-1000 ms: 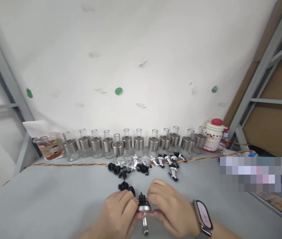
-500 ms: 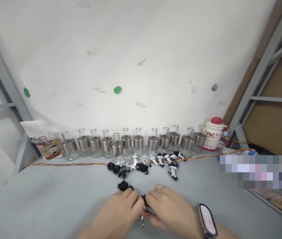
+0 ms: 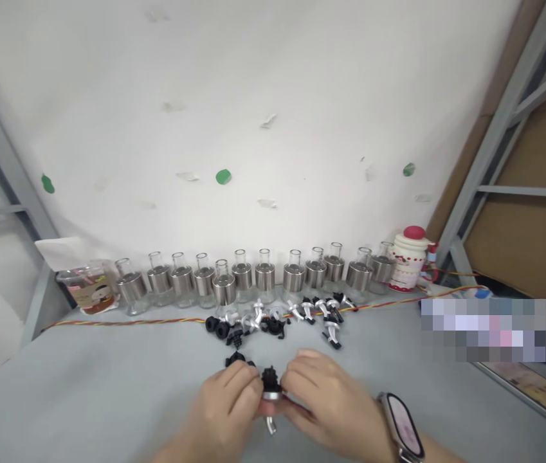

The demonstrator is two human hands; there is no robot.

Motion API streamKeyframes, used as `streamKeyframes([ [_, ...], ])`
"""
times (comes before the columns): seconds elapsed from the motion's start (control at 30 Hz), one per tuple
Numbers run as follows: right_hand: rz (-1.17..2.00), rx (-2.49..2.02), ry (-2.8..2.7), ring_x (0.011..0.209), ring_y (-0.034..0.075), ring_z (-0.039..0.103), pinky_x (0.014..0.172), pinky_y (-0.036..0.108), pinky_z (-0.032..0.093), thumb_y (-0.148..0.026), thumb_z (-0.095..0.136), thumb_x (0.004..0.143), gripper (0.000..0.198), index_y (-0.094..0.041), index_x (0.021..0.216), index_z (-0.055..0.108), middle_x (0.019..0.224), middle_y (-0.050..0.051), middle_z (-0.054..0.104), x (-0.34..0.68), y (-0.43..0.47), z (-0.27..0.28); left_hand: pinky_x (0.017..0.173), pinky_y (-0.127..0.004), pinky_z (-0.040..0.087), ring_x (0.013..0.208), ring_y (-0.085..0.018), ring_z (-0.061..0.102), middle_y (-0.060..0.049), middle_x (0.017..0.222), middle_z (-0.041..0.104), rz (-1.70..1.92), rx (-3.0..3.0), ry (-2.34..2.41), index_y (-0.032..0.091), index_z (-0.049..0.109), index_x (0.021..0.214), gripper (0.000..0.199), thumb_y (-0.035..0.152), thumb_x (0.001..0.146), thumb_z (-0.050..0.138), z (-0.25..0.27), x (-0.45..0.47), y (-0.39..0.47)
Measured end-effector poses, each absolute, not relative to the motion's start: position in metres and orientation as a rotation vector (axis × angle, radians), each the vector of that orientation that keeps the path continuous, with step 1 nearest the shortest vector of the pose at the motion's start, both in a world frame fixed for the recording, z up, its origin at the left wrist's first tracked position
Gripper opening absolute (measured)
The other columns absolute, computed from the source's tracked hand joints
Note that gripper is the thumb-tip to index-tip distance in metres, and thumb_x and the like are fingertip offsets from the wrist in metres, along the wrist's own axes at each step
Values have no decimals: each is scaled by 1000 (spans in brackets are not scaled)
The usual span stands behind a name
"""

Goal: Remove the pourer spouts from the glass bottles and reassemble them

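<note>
My left hand point(image 3: 227, 402) and my right hand point(image 3: 321, 395) are both closed on one pourer spout point(image 3: 271, 393), one from each side. Its black ribbed stopper points up, its silver collar lies level between my fingers, and the bent silver spout sticks out below. Part of the collar is hidden by my fingertips. Just beyond my left fingers lies a black stopper piece point(image 3: 235, 357), partly covered by the hand. Farther back are several loose silver-and-black pourer spouts point(image 3: 332, 333) and black stoppers point(image 3: 222, 330) in a loose group.
Several glass bottles with steel sleeves point(image 3: 224, 289) stand along the wall. A plastic cup point(image 3: 92, 292) is at the left end, a white bottle with a red lid point(image 3: 406, 263) at the right. A twisted red-yellow wire point(image 3: 157, 321) crosses the grey table. A blurred-out object point(image 3: 487, 329) lies right.
The pourer spout between my hands has turned, so its black ribbed stopper and silver collar now show more. My hands have stayed nearly in place, and the view has shifted slightly.
</note>
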State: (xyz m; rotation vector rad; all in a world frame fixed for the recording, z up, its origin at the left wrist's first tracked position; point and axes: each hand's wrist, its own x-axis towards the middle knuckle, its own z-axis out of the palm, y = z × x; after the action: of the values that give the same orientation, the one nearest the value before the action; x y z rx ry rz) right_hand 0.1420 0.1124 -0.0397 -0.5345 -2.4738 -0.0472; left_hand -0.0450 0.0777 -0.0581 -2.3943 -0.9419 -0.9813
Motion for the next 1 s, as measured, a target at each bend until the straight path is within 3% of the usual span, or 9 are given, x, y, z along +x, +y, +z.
streamKeyframes([
  [0.13,34,-574,-2380,57,12,44,61,26,35,-28,44,85,17,-17,73,49,61,0,51,144,111,-31,61,-27,50,71,-17,58,-10,77,61,-1259,-2327,-888,11,49,91,14,22,86,42,-54,-48,74],
  [0.37,55,-516,-2430,62,15,46,64,29,37,-26,41,87,15,-15,88,50,68,3,56,141,108,-31,59,-29,50,70,-18,61,-10,77,64,-1157,-2325,-893,12,50,93,18,26,86,42,-51,-46,70],
  [0.53,7,-513,-2463,60,15,45,62,29,36,-23,38,86,17,-15,79,51,65,3,54,141,109,-35,54,-29,48,67,-19,59,-9,75,62,-1006,-2350,-898,12,50,88,17,26,86,42,-46,-44,71],
  [0.67,-120,-564,-2508,55,14,44,57,28,33,-20,42,83,20,-17,64,49,58,2,53,140,112,-41,44,-27,42,56,-17,53,-4,66,56,-664,-2419,-979,15,51,78,11,19,84,42,-48,-43,75],
  [0.8,-224,-549,-2565,48,13,45,54,29,31,-16,46,76,17,-17,60,49,54,2,54,138,112,-53,42,-27,38,56,-18,50,-2,66,53,-389,-2464,-961,16,51,82,9,12,79,43,-54,-42,76],
  [1.0,-185,-514,-2591,46,12,46,52,29,28,-13,47,71,13,-17,60,50,52,1,55,139,110,-58,43,-26,39,58,-18,51,-3,66,53,-407,-2542,-958,17,50,81,11,12,80,41,-61,-41,77],
])
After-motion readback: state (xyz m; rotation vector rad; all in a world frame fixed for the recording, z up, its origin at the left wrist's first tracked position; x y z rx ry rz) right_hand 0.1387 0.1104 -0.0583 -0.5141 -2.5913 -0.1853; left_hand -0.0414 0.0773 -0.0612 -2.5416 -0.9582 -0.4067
